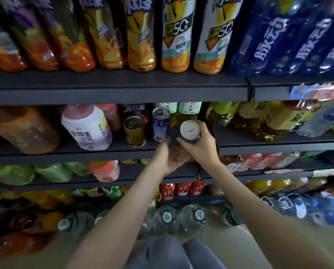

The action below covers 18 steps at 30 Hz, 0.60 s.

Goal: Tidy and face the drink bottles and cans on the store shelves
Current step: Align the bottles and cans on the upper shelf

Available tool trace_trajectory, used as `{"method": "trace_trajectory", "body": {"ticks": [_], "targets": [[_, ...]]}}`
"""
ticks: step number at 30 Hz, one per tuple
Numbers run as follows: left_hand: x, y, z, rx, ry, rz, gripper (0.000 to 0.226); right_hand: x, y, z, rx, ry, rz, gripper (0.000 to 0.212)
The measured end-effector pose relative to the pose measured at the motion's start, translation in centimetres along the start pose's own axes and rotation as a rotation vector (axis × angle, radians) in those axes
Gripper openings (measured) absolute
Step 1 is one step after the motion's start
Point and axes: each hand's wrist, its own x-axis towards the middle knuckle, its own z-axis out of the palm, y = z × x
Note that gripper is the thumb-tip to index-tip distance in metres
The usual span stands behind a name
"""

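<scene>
My right hand (202, 150) grips a dark can with a silver top (190, 130), held just above the front of the middle shelf (104, 155). My left hand (171, 156) is palm up and open just below and left of that can, its fingertips near the can's base. On the shelf to the left stand a blue and white can (160, 124) and a gold can (135, 131). Green-labelled tea bottles (189, 109) stand behind the held can.
A white yoghurt-drink bottle (87, 127) and an orange bottle (24, 131) stand further left. The top shelf carries orange tea bottles (140, 39) and blue bottles (290, 39). Yellow tea bottles (259, 117) fill the right bay. Lower shelves hold more drinks; large water jugs (193, 216) stand on the floor.
</scene>
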Motion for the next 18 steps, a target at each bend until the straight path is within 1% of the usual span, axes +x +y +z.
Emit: {"method": "trace_trajectory", "body": {"ticks": [2, 3, 5, 6, 9, 10, 11, 12, 14, 15, 16, 18], "targets": [[-2.0, 0.8, -0.5, -0.044, -0.033, -0.019, 0.049, -1.6, -1.5, -0.8, 0.034, -0.091, -0.069, 0.057], [-3.1, 1.2, -0.8, -0.041, -0.048, -0.01, 0.046, -2.2, -2.3, -1.0, 0.037, -0.152, -0.112, 0.058], [-5.3, 1.8, -1.4, -0.019, -0.056, 0.012, 0.03, -3.2, -3.7, -0.9, 0.041, -0.293, -0.182, 0.06], [-6.5, 2.2, -1.8, -0.015, -0.057, 0.019, 0.026, -3.6, -4.4, -0.6, 0.038, -0.368, -0.203, 0.063], [-9.5, 3.6, -4.7, 0.009, -0.01, 0.084, 0.029, -4.5, -5.9, 1.0, -0.046, -0.623, -0.189, 0.076], [-10.8, 4.3, -6.1, 0.053, 0.004, 0.105, 0.032, -4.8, -6.3, 1.9, -0.065, -0.682, -0.172, 0.077], [-12.2, 5.0, -7.6, 0.109, 0.023, 0.129, 0.03, -5.0, -7.0, 3.0, -0.058, -0.709, -0.151, 0.073], [-13.8, 5.8, -9.3, 0.171, 0.048, 0.168, 0.022, -5.3, -8.0, 4.4, -0.016, -0.713, -0.107, 0.065], [-16.9, 7.5, -13.1, 0.291, 0.084, 0.274, 0.007, -6.2, -11.3, 7.7, 0.156, -0.728, 0.086, 0.043], [-18.6, 8.5, -15.0, 0.337, 0.093, 0.332, 0.007, -6.8, -13.5, 9.7, 0.231, -0.771, 0.19, 0.033], [-20.4, 9.5, -17.1, 0.378, 0.1, 0.386, 0.011, -7.6, -15.7, 11.9, 0.269, -0.84, 0.262, 0.032], [-23.8, 11.6, -21.5, 0.448, 0.139, 0.477, 0.019, -9.4, -19.9, 16.8, 0.262, -0.948, 0.258, 0.039]]}}
